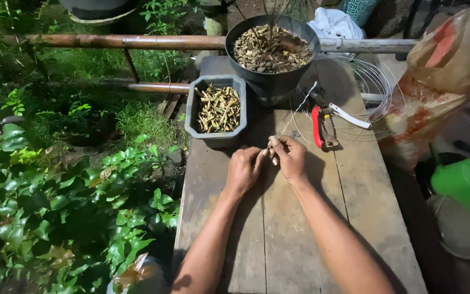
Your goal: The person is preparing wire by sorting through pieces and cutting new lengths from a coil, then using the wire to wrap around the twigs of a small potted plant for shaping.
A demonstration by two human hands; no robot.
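My left hand (244, 168) and my right hand (288, 156) meet over the middle of a wooden table (354, 207), both pinching a thin silver wire (299, 109). The wire runs up and away from my fingers toward a round black pot (272, 51) filled with brown chips. A loose coil of the same wire (379, 87) lies to the right of the pot. Red-handled pruning shears (325, 124) rest on the table just beyond my right hand.
A grey rectangular planter (216, 110) with dry plant bits sits at the table's left edge. A clear plastic bag (441, 76) and a green watering can (466, 184) stand to the right. Leafy plants (55, 201) and a bamboo rail (110, 41) lie to the left.
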